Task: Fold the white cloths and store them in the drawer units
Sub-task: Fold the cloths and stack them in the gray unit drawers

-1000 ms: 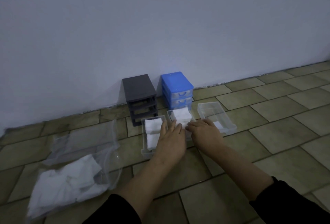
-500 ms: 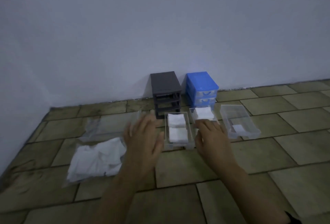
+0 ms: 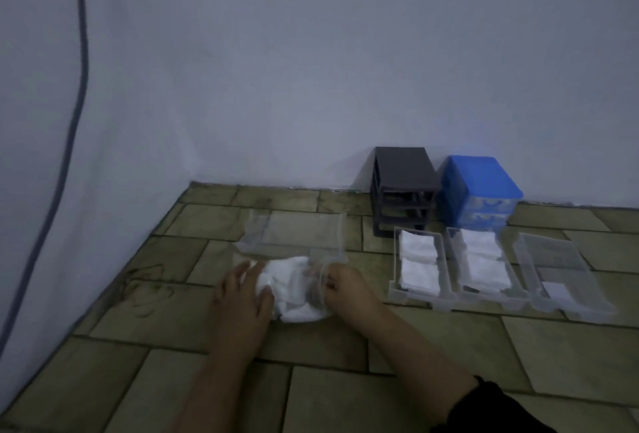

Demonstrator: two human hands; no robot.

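A crumpled heap of white cloths lies on the tiled floor, partly inside the mouth of a clear plastic bag that stretches away toward the far wall. The person's left hand rests on the left side of the heap with fingers spread, while the right hand has its fingers curled at the bag's near edge, seemingly pinching the plastic, though blur hides the exact grip. To the right, three clear plastic drawers sit side by side on the floor: the left drawer holds two folded white squares, one behind the other; the middle drawer holds folded white cloths as well, their count unclear; the right drawer holds one small pale piece near its front. Behind them, against the wall, stand two small drawer units: a dark grey unit with open slots, and just beside it on the right a blue unit with clear drawers in place. A dark cable hangs down the wall at far left.
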